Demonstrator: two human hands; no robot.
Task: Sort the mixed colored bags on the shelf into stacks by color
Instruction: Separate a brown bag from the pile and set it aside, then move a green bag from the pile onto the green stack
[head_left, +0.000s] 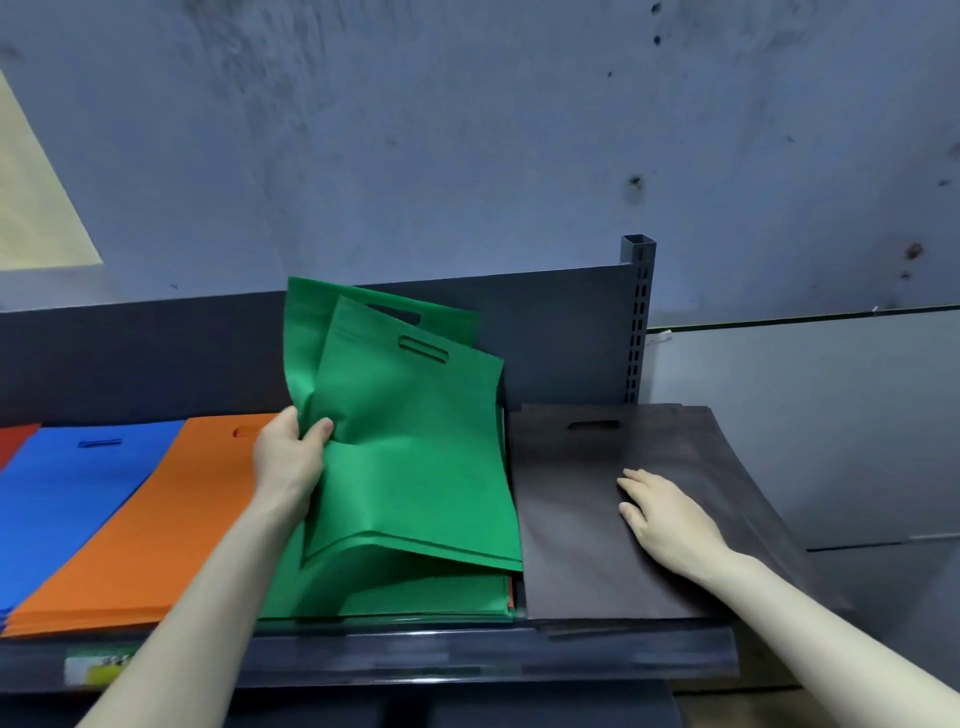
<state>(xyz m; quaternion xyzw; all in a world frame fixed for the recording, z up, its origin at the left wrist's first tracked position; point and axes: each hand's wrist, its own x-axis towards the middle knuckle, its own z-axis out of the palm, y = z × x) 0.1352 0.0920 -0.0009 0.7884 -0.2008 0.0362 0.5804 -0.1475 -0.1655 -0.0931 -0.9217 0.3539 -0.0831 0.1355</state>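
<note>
Orange stack (156, 519) beside green bags (415, 457), possible red edge (511, 592)

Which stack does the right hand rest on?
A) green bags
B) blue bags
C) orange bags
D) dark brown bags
D: the right hand lies flat, fingers straight, on the dark brown bags, while the left hand holds up the green bags.

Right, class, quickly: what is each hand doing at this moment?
Left hand: closed, fingers curled round the edge of the lifted green bags.
Right hand: open, resting flat on the dark brown bag stack.
</note>
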